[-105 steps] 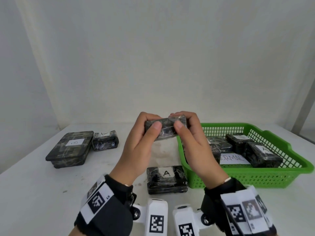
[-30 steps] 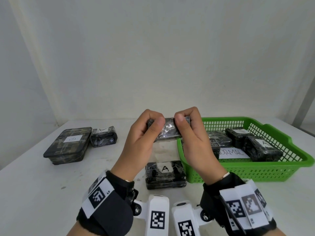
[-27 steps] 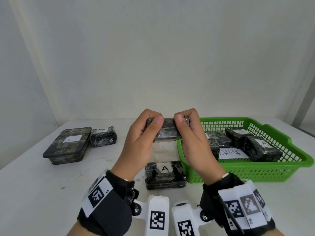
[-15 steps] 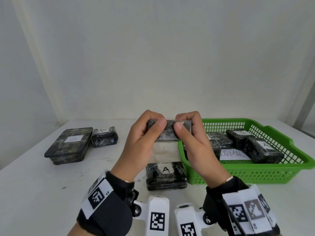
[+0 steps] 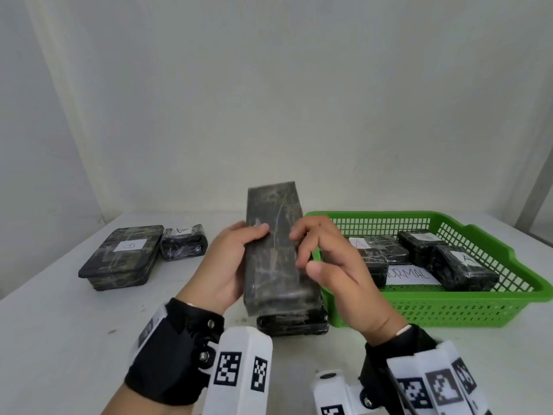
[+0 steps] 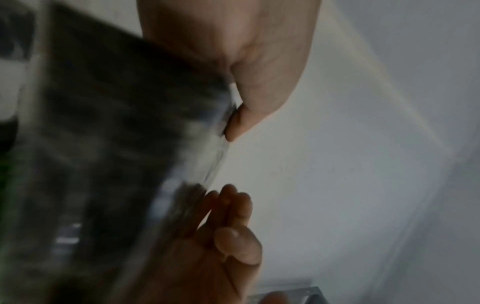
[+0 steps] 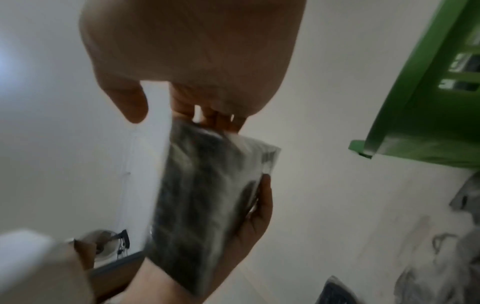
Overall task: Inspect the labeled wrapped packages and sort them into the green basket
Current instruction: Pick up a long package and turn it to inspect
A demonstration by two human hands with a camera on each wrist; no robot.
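While the left hand (image 5: 223, 266) grips a dark wrapped package (image 5: 273, 250) along its left edge, thumb curled over the near face and the other fingers behind it, the package stands on end above the white table (image 5: 59, 324), tilted slightly, its plain side toward the head camera; the right hand (image 5: 332, 265) is at the package's right edge, fingers loosely curled and a little spread, fingertips touching or just beside that edge, though the head view does not settle whether they pinch it; in the right wrist view the fingertips (image 7: 213, 119) rest against the package's top corner and the thumb is apart from it; directly under the held package lies another wrapped package (image 5: 293, 324) on the table, just left of the green basket (image 5: 449, 307); the basket holds several wrapped packages (image 5: 463, 268) with white labels and a paper slip (image 5: 410, 275) with handwriting; far left on the table sit a larger flat package (image 5: 119, 259) and, touching or just beside its right side, a small package (image 5: 184, 242) with a white label.
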